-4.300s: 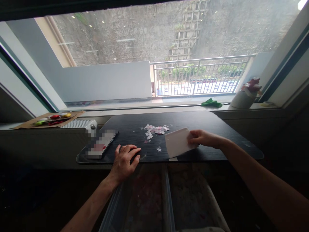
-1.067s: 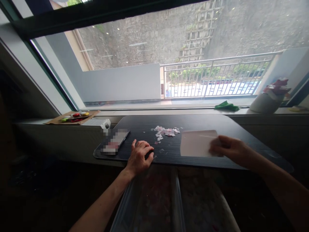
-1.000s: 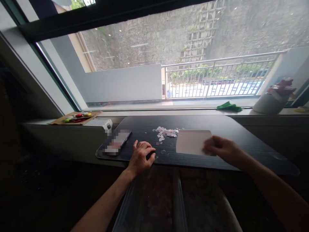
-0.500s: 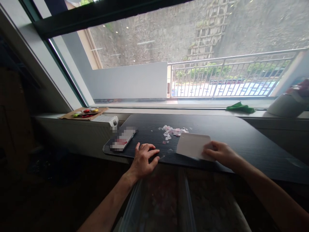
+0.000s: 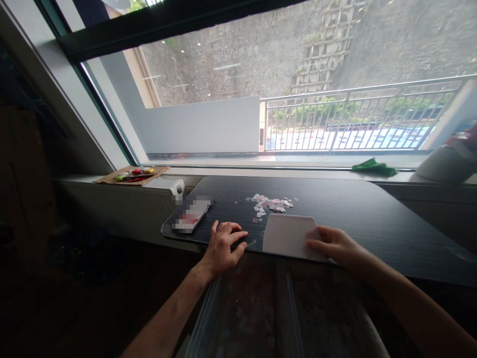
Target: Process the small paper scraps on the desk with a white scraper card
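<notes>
My right hand (image 5: 330, 242) grips the right edge of a flat, whitish rectangular scraper-like sheet (image 5: 288, 234) with rounded corners, held low by the front edge of the dark table (image 5: 346, 199). Just behind it lies a loose heap of small white and pink paper scraps (image 5: 274, 203). My left hand (image 5: 226, 244) rests at the table's front edge with its fingers apart, and nothing shows in its grasp. By its fingertips is a small clear plastic piece (image 5: 253, 243). To its left lies a flat dark-edged item (image 5: 192, 216), its top blurred out.
Below the front edge stand clear plastic bins (image 5: 292, 308) with dim contents. A radiator (image 5: 164, 185) borders the table on the left, near a cardboard sheet (image 5: 108, 177) with colourful items. On the sill lie a green cloth (image 5: 374, 167) and a white pot (image 5: 445, 161).
My right hand has drawn the whitish sheet toward me and slightly left, away from the paper scraps. My left hand has stayed in place.
</notes>
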{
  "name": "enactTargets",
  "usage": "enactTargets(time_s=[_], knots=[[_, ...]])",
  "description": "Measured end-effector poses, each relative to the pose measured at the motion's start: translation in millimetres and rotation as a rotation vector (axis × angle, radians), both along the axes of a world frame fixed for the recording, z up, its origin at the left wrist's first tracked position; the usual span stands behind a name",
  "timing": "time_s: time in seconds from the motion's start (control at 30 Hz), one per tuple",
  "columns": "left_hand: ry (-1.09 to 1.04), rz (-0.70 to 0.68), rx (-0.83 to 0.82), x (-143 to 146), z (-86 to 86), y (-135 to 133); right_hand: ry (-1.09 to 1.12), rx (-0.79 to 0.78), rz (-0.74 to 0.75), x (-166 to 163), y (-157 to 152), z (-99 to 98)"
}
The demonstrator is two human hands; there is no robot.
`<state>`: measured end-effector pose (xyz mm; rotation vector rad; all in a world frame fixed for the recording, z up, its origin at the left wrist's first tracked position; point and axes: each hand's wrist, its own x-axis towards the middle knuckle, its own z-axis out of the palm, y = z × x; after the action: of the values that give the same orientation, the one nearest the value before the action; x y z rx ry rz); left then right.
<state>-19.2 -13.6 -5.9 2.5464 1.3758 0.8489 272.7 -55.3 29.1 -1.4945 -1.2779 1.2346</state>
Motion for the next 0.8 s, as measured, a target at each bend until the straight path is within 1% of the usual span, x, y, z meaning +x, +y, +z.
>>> enactTargets(time_s=[0.07,0.13,0.2,0.27,0.37,0.43,0.6,0.8], knots=[[0.000,0.006,-0.008,0.4,-0.5,0.3,-0.035,0.112,0.022,0.2,-3.5,-1.3],[-0.004,0.009,-0.010,0.4,-1.0,0.7,-0.104,0.222,0.008,1.5,-1.9,-3.0],[-0.010,-0.002,-0.011,-0.2,-1.4,0.9,-0.166,0.280,-0.039,3.5,5.7,-4.7],[-0.017,-0.025,-0.011,-1.2,-1.5,0.8,-0.199,0.302,-0.092,5.5,16.6,-6.3],[-0.029,-0.054,-0.018,-2.4,-1.0,0.2,-0.245,0.265,-0.179,6.6,30.8,-8.7],[-0.039,-0.058,-0.022,-2.4,-0.5,-0.4,-0.259,0.218,-0.208,5.5,35.1,-10.5],[-0.052,-0.054,-0.016,-1.4,0.1,-0.9,-0.202,0.111,-0.132,-1.6,31.1,-10.9],[-0.049,-0.056,-0.026,-1.7,0.2,-0.5,-0.111,-0.011,-0.060,-10.7,23.2,0.8]])
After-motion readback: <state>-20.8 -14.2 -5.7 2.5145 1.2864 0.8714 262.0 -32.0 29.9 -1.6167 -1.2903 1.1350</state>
